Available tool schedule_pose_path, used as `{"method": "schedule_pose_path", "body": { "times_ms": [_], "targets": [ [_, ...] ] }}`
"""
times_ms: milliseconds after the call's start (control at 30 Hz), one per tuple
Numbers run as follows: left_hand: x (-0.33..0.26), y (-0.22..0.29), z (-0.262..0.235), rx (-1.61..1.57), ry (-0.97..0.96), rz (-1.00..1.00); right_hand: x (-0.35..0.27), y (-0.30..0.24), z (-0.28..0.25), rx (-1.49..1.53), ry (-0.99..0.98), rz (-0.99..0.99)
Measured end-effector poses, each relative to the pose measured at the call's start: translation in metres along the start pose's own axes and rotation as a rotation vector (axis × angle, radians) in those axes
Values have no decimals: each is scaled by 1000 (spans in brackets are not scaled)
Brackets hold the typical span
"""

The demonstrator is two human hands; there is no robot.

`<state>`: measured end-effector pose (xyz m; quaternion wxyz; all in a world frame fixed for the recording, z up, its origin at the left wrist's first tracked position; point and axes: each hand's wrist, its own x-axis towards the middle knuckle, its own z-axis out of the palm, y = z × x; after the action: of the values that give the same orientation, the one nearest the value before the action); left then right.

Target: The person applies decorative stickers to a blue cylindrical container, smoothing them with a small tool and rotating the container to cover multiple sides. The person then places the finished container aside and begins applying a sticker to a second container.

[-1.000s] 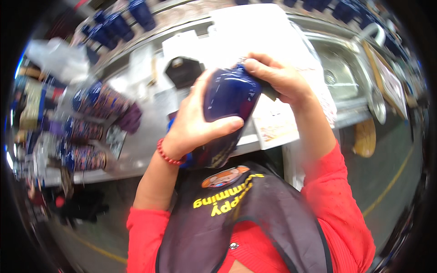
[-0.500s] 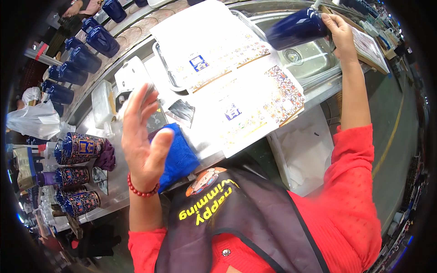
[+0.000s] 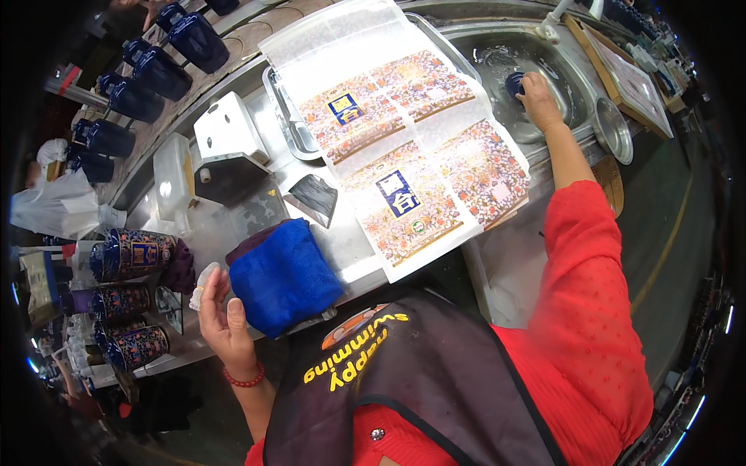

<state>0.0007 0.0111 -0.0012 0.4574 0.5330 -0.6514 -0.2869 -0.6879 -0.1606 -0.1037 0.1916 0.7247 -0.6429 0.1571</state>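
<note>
My right hand (image 3: pixel 536 101) is over the metal sink (image 3: pixel 579 74), its fingers closed on a small dark blue round object (image 3: pixel 514 84) whose kind I cannot make out. My left hand (image 3: pixel 227 330) is at the left, near the folded blue towel (image 3: pixel 284 276), palm turned inward and thumb apart. A white crumpled piece (image 3: pixel 204 281) shows at its fingertips; whether it is held cannot be told. Floral printed transfer sheets (image 3: pixel 404 202) lie on the bench between the hands.
Dark blue jars (image 3: pixel 159 71) stand in a row at the far left. Several floral jars (image 3: pixel 136 252) lie at left. A white box-like device (image 3: pixel 229 128), a framed panel (image 3: pixel 622 74) and a round metal dish (image 3: pixel 612 128) border the work area. A faucet (image 3: pixel 548 31) rises behind the sink.
My right hand has lowered into the sink area; the large blue jar it held is no longer visible. My left hand has moved down and toward me, revealing more of the towel.
</note>
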Motion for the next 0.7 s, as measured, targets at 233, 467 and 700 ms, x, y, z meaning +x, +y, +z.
{"method": "schedule_pose_path", "body": {
  "times_ms": [233,467,700],
  "targets": [
    [-3,-3,-4,12,22,-17,1,33,22,-1,160,244],
    [-7,-7,-8,-36,40,-56,8,62,24,623,250,1434],
    [-6,-8,-7,-35,14,-52,10,52,23,340,175,1011]
  ]
}}
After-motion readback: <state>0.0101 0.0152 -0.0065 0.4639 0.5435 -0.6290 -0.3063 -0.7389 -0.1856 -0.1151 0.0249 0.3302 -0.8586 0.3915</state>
